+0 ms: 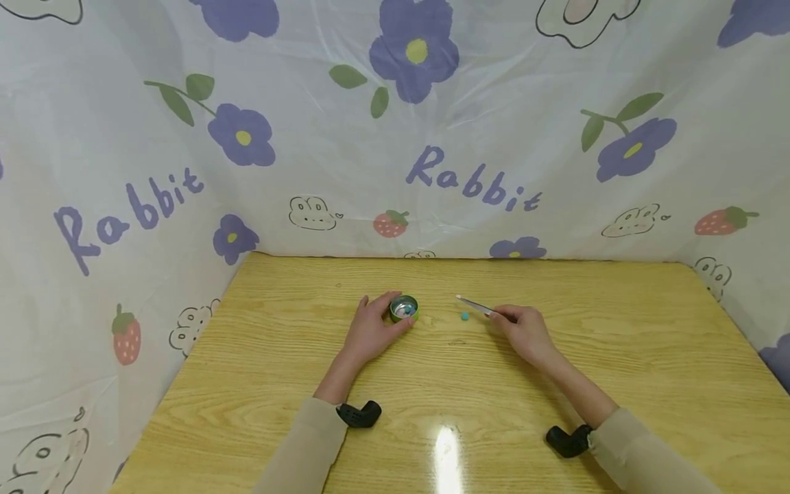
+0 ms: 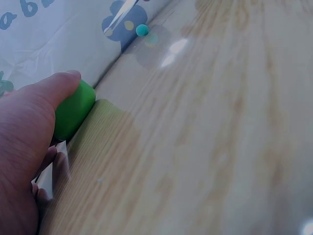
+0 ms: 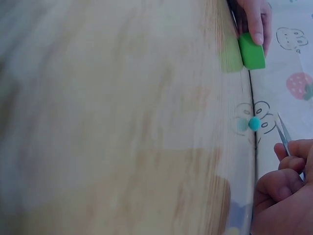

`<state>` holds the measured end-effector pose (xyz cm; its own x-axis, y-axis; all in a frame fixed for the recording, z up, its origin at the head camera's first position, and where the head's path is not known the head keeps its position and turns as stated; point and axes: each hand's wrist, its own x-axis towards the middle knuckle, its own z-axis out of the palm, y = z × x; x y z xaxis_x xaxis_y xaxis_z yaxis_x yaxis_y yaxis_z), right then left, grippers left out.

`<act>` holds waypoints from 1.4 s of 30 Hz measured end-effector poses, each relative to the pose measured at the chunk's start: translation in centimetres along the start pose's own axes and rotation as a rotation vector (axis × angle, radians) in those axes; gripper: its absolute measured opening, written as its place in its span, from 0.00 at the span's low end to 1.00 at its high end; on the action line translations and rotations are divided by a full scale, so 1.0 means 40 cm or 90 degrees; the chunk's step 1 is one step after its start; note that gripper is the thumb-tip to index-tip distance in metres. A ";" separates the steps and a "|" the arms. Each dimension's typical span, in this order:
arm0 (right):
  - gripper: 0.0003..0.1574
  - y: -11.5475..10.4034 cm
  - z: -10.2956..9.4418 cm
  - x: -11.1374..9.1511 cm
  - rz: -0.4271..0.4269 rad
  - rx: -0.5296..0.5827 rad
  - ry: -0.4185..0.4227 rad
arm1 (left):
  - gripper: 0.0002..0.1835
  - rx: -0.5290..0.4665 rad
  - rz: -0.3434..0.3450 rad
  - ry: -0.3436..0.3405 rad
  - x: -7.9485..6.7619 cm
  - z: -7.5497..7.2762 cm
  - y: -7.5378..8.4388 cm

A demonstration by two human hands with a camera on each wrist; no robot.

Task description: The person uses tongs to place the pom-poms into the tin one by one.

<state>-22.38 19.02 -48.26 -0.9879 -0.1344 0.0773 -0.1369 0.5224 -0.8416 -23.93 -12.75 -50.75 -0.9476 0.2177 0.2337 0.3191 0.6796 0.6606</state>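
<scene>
My left hand (image 1: 372,331) grips a small round green tin (image 1: 395,318) from its left side, thumb at the near side. The tin stands upright with its top uncovered; its silvery inside shows, with a few small blue and pale bits at the bottom. In my right hand (image 1: 526,336) is a pair of metal tweezers (image 1: 476,305), pinched between thumb and fingers and pointing left. A small teal bead (image 1: 465,316) lies on the table just below the tweezers in the head view. In the right wrist view the tweezer tips are slightly parted, beside the bead (image 3: 254,123).
The wood-grain table (image 1: 432,384) is glossy and reflects a light near its front. A white cloth (image 1: 345,151) printed with flowers, rabbits and strawberries hangs along its back and sides. Each wrist carries a black camera mount (image 1: 361,414).
</scene>
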 end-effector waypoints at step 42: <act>0.14 -0.058 0.090 0.027 -0.043 0.073 -0.060 | 0.34 0.009 0.003 -0.001 -0.001 0.000 -0.001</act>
<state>-22.87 14.62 -48.15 -0.9649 -0.2467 0.0902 -0.1883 0.4102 -0.8924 -23.90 -12.78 -50.78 -0.9460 0.2224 0.2359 0.3237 0.6878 0.6497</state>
